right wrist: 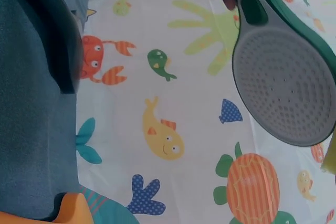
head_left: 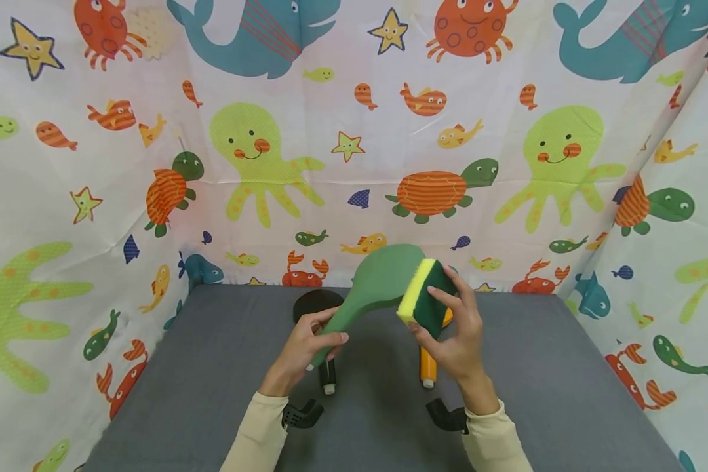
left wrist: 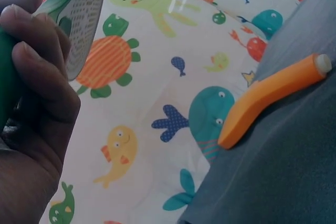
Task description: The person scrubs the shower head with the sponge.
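Note:
My left hand grips the handle of a green shower head, raised above the table and tilted. Its grey nozzle face, dotted with small holes, shows in the right wrist view. In the head view my right hand holds a yellow and dark green sponge between thumb and fingers. The sponge's yellow side faces the shower head and overlaps its right edge there. Only a yellow corner of the sponge appears in the right wrist view.
A black shower head lies on the grey table behind my left hand. An orange shower head lies to the right, partly hidden by the sponge and right hand. A sea-animal curtain hangs around the back and sides.

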A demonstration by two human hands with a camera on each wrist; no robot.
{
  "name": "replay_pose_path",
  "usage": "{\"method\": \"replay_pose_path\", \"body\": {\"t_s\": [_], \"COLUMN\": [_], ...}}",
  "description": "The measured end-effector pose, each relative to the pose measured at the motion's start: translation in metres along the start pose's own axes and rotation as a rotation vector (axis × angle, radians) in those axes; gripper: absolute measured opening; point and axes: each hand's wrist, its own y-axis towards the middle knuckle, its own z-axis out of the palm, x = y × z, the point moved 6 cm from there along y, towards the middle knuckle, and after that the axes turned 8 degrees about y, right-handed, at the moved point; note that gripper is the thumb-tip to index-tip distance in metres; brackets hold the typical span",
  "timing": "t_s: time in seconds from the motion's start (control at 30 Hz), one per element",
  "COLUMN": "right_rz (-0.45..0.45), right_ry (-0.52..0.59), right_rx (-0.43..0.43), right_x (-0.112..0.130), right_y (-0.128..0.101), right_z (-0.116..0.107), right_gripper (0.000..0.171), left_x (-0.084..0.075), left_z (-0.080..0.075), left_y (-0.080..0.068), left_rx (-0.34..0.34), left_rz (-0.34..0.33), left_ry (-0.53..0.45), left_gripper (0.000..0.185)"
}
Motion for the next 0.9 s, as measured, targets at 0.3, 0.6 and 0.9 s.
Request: {"method": "replay_pose_path", "body": {"t_s": [0.3, 0.6, 0.9], "right_rz": [0.075, 0.139, 0.133], "right_ry": [0.047, 0.041, 0.043], "right_rx": [-0.009, 0.058, 0.093], "right_x": [0.024, -0.005, -0.005], "right_y": [0.019, 0.002, 0.001], "right_z": [-0.012, -0.011, -0.005], "right_gripper": [0.059, 0.054, 0.055], "left_x": [0.001, 0.005, 0.017], "left_z": [0.002, -0.003, -0.011], "left_y": [0.000, 0.003, 0.004], "left_rx": [0.062, 0.016, 0.033], "left_rz": [0.034, 0.044, 0.035], "left_ry": [0.006, -0.008, -0.022], "left_gripper": [0.053, 0.053, 0.055]}}
